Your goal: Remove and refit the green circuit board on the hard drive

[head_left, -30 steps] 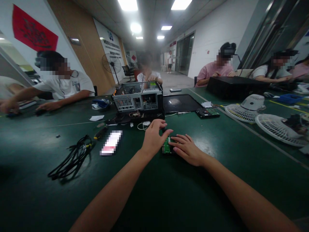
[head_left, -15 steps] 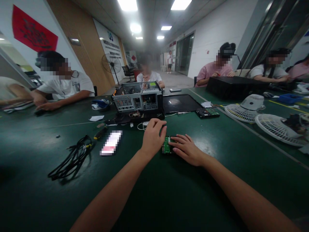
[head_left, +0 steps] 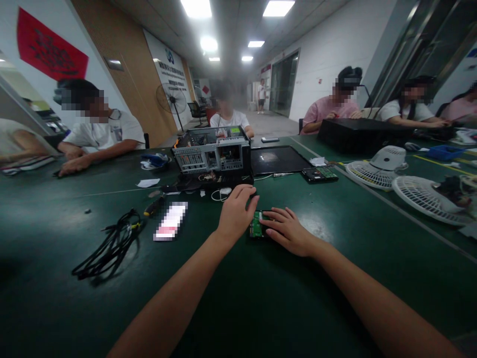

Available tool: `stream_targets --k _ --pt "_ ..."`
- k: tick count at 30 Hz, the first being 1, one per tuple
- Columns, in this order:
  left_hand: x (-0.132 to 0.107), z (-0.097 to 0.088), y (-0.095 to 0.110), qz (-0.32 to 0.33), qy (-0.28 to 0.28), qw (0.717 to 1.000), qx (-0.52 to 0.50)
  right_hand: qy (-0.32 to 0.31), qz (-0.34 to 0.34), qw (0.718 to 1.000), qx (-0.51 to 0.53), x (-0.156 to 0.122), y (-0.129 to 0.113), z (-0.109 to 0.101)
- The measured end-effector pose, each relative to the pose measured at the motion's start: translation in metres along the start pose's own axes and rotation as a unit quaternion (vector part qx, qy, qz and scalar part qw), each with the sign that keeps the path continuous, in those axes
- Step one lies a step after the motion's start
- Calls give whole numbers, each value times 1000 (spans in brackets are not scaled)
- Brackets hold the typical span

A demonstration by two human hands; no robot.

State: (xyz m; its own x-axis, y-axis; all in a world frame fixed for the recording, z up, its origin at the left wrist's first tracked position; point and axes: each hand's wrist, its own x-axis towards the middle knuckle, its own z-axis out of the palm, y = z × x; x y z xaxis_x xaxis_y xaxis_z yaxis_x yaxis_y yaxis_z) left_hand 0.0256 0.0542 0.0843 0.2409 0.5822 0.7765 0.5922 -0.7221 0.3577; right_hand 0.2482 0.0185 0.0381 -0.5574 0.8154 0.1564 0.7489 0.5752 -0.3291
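A small drive with a green circuit board (head_left: 256, 224) lies on the dark green table (head_left: 238, 298) in front of me. My right hand (head_left: 288, 231) rests flat on its right side, fingers stretched out and holding it down. My left hand (head_left: 235, 213) hovers at the board's upper left edge with the fingers curled down around a small dark tool (head_left: 255, 196), of which only the tip shows.
Behind my hands stands an open computer case (head_left: 212, 154), with a black side panel (head_left: 278, 159) and a second drive (head_left: 319, 174) to its right. White fan parts (head_left: 376, 166) lie far right. Black cables (head_left: 112, 243) and a screwdriver (head_left: 154, 205) lie left. Several people sit around.
My left hand's fingers have curled down over the dark tool and the hand has dropped slightly toward the board. My right hand has stayed flat on the drive.
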Motion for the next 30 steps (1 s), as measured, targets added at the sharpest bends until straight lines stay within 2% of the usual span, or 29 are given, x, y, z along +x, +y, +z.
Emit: stream_targets --k 12,19,25,30 --pt "-4 4 -4 -46 15 995 -84 -1 -2 1000 -1 1 -1 -1" --pt "1 -3 2 -6 -2 1000 -29 5 -2 1000 -3 0 -1 0" --pt "0 0 -2 -11 7 1000 21 7 -5 1000 -6 0 -1 0" --pt "0 -1 -2 -5 0 1000 13 5 -6 1000 -12 0 -1 -1"
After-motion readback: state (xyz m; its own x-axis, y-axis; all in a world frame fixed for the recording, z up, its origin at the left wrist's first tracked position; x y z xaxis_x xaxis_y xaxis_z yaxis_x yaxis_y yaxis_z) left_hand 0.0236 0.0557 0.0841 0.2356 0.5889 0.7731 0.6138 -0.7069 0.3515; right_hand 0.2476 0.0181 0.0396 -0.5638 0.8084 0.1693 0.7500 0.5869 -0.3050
